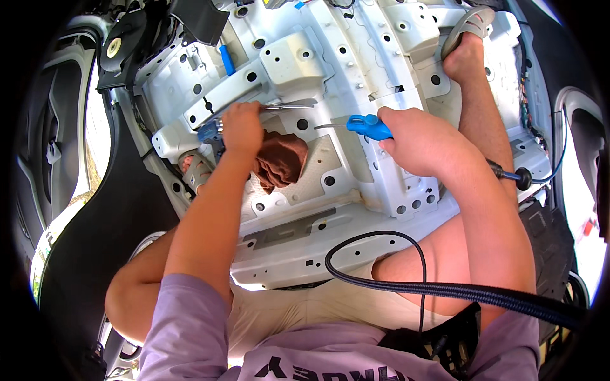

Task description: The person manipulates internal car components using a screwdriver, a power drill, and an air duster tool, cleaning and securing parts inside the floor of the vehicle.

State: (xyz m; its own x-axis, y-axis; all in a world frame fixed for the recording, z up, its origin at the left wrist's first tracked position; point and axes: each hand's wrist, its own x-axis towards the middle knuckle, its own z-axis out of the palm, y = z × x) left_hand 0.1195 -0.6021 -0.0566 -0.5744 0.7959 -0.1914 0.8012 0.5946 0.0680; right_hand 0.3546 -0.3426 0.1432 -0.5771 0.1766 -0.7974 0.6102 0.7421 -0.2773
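My left hand (244,129) is closed round slim metal tools; their bright shafts (289,105) point right, and a translucent blue handle (210,131) sticks out on the other side. Just below that hand is a crumpled brown cloth (281,160); whether the hand grips it too I cannot tell. My right hand (413,138) is closed on a blue-handled tool (370,127) whose thin metal tip points left toward the other hand. Both hands are above the bare white metal floor of a vehicle (356,82).
Another blue handle (227,60) lies at the far left beside a raised metal box section (292,60). A black braided cable (470,292) loops across my lap. Sandalled feet rest at far right and left. Open doors (60,127) flank the body.
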